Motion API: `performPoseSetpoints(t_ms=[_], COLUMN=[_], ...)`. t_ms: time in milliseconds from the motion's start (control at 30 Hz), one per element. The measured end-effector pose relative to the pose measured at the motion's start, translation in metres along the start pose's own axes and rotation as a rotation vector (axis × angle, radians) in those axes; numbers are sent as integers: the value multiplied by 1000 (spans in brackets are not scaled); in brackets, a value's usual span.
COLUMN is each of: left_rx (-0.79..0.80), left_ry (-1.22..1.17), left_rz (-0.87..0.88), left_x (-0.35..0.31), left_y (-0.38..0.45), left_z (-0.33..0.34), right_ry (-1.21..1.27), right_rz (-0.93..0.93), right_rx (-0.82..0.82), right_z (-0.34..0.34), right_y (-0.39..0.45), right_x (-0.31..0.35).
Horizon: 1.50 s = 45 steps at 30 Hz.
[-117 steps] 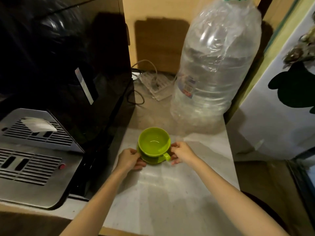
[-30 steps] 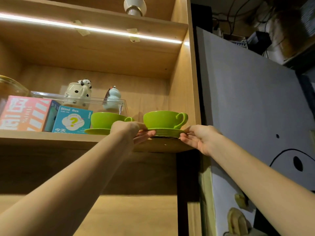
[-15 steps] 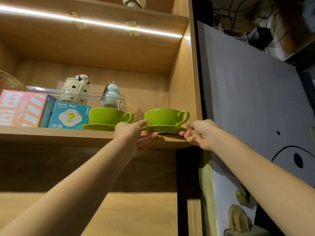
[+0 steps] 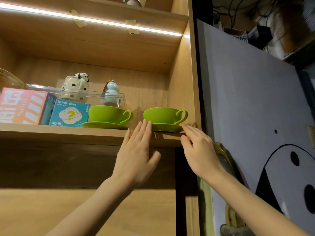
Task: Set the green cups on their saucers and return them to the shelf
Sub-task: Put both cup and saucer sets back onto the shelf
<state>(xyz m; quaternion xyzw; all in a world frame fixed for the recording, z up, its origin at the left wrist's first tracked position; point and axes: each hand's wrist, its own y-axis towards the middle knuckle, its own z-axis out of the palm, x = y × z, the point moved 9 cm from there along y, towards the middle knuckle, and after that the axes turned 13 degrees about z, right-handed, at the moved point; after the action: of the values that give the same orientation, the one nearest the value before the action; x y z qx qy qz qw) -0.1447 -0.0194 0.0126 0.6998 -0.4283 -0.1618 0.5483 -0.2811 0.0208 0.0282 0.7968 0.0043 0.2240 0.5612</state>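
Two glossy green cups — the right cup [image 4: 163, 114] and the left cup [image 4: 107, 114] — sit upright on matching saucers [image 4: 167, 127] at the shelf [image 4: 68, 134] front edge, handles rightward. Left hand [image 4: 136, 155] and right hand [image 4: 199, 150] — fingers spread, holding nothing, fingertips at the right saucer's rim.

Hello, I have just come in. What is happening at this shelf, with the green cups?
A person is putting green cups away on a wooden shelf. Two cups stand there, each on its own green saucer: the left cup beside a blue box, the right cup near the shelf's right end. Both hands are open and hold nothing. The left hand has its fingertips at the right saucer, and the right hand is at that saucer's other edge.
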Motion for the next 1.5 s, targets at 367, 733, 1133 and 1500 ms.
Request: performPoseSetpoints(t_ms=[367,733,1133,1500], left_rx=[-19,25,-13,-35], left_ry=[154,66,-1,-121], left_rz=[87,-27,-59,20], left_x=[4,18,12,-6], left_y=[1,17,17,15], left_z=[9,8,4,7], right_ry=[-248,-242,-259,-340], right_rz=[-7,-228,-140,-122], right_rx=[17,-9,58,43], right_z=[15,21,19,22], right_y=[5,-18,-11,-1], right_x=[-8,27,14,-5])
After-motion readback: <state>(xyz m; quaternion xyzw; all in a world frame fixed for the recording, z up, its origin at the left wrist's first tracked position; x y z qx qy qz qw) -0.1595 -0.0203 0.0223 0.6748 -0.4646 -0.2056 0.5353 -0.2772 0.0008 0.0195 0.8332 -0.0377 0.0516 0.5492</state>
